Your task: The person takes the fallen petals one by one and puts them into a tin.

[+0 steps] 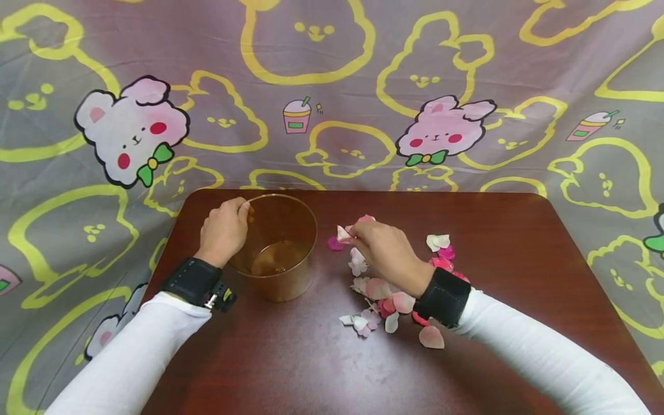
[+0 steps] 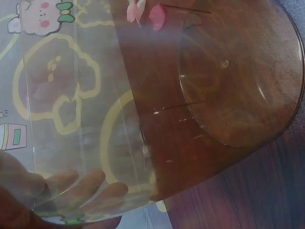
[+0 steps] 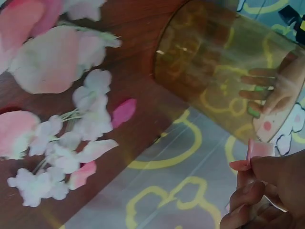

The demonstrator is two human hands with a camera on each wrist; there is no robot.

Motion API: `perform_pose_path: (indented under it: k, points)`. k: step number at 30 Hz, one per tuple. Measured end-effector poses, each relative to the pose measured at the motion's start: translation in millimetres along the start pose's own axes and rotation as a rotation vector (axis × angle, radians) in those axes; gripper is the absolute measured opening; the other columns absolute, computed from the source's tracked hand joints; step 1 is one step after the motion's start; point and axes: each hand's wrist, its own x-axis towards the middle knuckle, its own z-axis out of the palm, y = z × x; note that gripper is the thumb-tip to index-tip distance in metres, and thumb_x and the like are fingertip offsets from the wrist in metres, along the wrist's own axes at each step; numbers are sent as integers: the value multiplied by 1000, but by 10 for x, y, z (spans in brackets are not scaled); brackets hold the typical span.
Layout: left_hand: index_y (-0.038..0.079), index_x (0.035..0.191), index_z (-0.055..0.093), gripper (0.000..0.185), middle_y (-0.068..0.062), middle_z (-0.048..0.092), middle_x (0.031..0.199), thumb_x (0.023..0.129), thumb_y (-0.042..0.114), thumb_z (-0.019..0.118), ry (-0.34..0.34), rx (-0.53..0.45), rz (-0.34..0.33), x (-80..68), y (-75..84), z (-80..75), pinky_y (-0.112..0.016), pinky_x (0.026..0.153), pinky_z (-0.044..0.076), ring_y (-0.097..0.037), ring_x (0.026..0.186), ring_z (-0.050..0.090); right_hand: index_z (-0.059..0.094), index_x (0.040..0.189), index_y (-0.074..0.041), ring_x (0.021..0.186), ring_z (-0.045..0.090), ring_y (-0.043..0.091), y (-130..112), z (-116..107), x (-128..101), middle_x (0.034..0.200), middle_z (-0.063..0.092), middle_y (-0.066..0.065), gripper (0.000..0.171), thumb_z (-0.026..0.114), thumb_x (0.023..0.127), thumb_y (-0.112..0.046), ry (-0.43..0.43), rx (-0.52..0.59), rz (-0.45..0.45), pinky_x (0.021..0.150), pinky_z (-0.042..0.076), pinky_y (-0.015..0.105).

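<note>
Head view: smooth see-through amber bucket [image 1: 282,288] with a round rim on the table [image 1: 524,300], far and left; thin, cupped loose petals [image 1: 380,288] to its right.
Glossy wood extends to the right edge; hands apart, left hand [image 1: 223,231] gripping the rim, right hand [image 1: 391,253] pinching pale pink petals [image 1: 343,234].

Wooden table [image 1: 519,276] under petals [image 1: 377,289], bucket [image 1: 282,286]
</note>
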Motion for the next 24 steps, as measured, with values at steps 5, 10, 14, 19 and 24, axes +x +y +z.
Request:
perform_pose_path:
  k: [5, 10, 14, 19, 24]
  points:
    - [10, 101, 63, 35, -15, 68, 96, 110, 29, 35, -3, 2, 0, 1, 0, 4, -54, 74, 46, -43, 94, 66, 73, 102, -12, 75, 61, 12, -89, -33, 50, 90, 70, 0, 9, 73, 93, -16, 59, 35, -58, 69, 53, 30]
    - [10, 101, 63, 35, -15, 69, 98, 111, 29, 35, -6, 1, -1, -2, 3, -6, -54, 74, 46, -43, 95, 66, 74, 104, -12, 78, 63, 13, -210, -74, 117, 92, 70, 0, 11, 74, 92, -15, 83, 51, -81, 73, 55, 31]
    - [10, 101, 63, 35, -15, 69, 98, 111, 29, 35, -2, 7, -4, -5, -1, -13, -53, 73, 45, -42, 93, 66, 74, 106, -13, 78, 64, 12, -329, -61, 186, 94, 71, 0, 13, 73, 93, -19, 77, 39, -100, 72, 56, 31]
    - [9, 101, 63, 36, -16, 68, 98, 111, 29, 34, -2, 9, -4, 2, 0, -5, -53, 73, 46, -42, 93, 66, 73, 104, -13, 77, 65, 12, -450, -14, 275, 94, 70, -1, 12, 72, 94, -19, 112, 4, -165, 67, 54, 29]
    - [10, 101, 63, 36, -15, 69, 98, 111, 29, 35, -1, 8, -6, 4, 0, 8, -56, 75, 46, -44, 96, 67, 74, 103, -13, 79, 68, 11, -518, 33, 330, 92, 69, -1, 10, 70, 96, -19, 111, -22, -190, 69, 54, 27]
